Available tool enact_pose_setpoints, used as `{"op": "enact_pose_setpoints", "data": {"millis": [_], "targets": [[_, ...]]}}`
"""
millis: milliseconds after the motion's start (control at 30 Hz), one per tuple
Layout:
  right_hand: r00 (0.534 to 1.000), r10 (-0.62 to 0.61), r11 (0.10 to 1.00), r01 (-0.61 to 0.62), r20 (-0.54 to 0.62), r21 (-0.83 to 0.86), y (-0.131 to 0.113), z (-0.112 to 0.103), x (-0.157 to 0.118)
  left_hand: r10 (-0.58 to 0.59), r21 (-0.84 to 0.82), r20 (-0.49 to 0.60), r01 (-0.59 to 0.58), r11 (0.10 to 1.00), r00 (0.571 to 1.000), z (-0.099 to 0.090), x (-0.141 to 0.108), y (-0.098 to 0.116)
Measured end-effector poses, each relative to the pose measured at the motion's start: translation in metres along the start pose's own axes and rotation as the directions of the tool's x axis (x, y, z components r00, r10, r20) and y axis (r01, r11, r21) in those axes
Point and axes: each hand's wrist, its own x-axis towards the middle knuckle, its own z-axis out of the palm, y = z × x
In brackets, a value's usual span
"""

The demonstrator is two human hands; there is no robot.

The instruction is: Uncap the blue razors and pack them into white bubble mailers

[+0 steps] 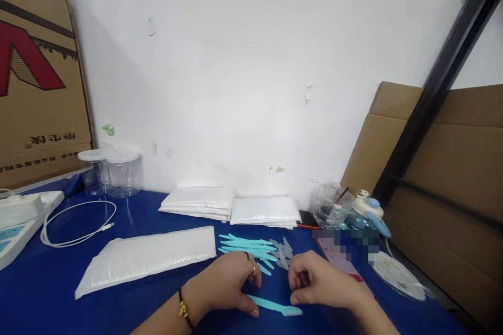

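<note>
Left hand (pixel 231 278), right hand (pixel 316 278): fingers curled, near either end of single teal stick (pixel 275 305), grip unclear | nearside of teal pile (pixel 247 244), likely for working room

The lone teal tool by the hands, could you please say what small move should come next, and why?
Perhaps the right hand should pinch the teal tool: its broad end lies near that hand, while the left hand is by the other end.

The left hand (pixel 228 282) partly hides the nearest turquoise tool (pixel 275 305).
</note>
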Motion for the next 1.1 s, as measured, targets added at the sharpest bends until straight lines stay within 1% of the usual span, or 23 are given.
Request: {"op": "enact_pose_setpoints", "data": {"millis": [67, 133, 267, 367, 433, 533, 667, 733, 800, 867, 900, 933, 1000, 1033, 1100], "targets": [[0.998, 0.003, 1.0, -0.003, 0.057, -0.006, 0.0, 0.003, -0.001, 0.013, 0.066, 0.031, -0.015, 0.998, 0.999, 0.003, 0.001, 0.002], [0.998, 0.003, 1.0, -0.002, 0.065, -0.019, 0.002, 0.007, 0.0, 0.027, 0.141, 0.023, -0.03, 0.99, 0.999, 0.004, 0.003, 0.003], [1.0, -0.024, 0.998, 0.024, -0.002, -0.061, 0.0, 0.013, 0.006, 0.07, 0.23, -0.022, -0.063, 0.971, 0.997, 0.005, 0.005, 0.003], [1.0, -0.025, 0.998, 0.024, -0.017, -0.051, -0.003, 0.013, 0.008, 0.078, 0.23, -0.063, -0.062, 0.971, 0.995, 0.005, 0.005, 0.001], [0.999, -0.027, 0.998, 0.026, -0.025, -0.057, -0.001, 0.01, 0.007, 0.066, 0.224, -0.094, -0.043, 0.974, 0.993, 0.004, 0.003, -0.002], [0.997, 0.016, 0.996, -0.022, -0.07, -0.081, 0.013, -0.001, 0.003, 0.013, 0.208, -0.112, 0.011, 0.978, 0.994, -0.002, 0.0, -0.009], [0.986, 0.132, 0.985, -0.143, -0.106, -0.096, 0.037, -0.013, 0.002, -0.064, 0.144, -0.059, 0.072, 0.987, 0.996, -0.009, -0.003, -0.015], [0.978, 0.143, 0.979, -0.162, -0.153, -0.125, 0.041, -0.016, 0.004, -0.076, 0.123, -0.068, 0.084, 0.989, 0.995, -0.011, -0.003, -0.016], [0.966, 0.11, 0.972, -0.154, -0.235, -0.178, 0.038, -0.017, 0.006, -0.082, 0.113, -0.136, 0.098, 0.989, 0.987, -0.012, -0.001, -0.016], [0.949, 0.05, 0.967, -0.124, -0.312, -0.223, 0.032, -0.016, 0.009, -0.076, 0.118, -0.22, 0.104, 0.987, 0.973, -0.01, 0.001, -0.019], [0.937, 0.022, 0.967, -0.107, -0.348, -0.229, 0.029, -0.014, 0.011, -0.068, 0.128, -0.239, 0.101, 0.987, 0.969, -0.008, 0.002, -0.02], [0.927, 0.001, 0.971, -0.091, -0.375, -0.223, 0.028, -0.011, 0.013, -0.06, 0.143, -0.237, 0.096, 0.985, 0.97, -0.005, 0.003, -0.022], [0.924, -0.007, 0.978, -0.074, -0.383, -0.196, 0.028, -0.003, 0.018, -0.052, 0.178, -0.178, 0.084, 0.98, 0.983, 0.002, 0.006, -0.024], [0.934, 0.003, 0.979, -0.075, -0.358, -0.188, 0.029, 0.002, 0.021, -0.055, 0.193, -0.135, 0.081, 0.978, 0.989, 0.006, 0.006, -0.024], [0.964, 0.031, 0.976, -0.087, -0.265, -0.199, 0.033, 0.011, 0.027, -0.063, 0.212, -0.062, 0.075, 0.974, 0.996, 0.012, 0.006, -0.021]]}}
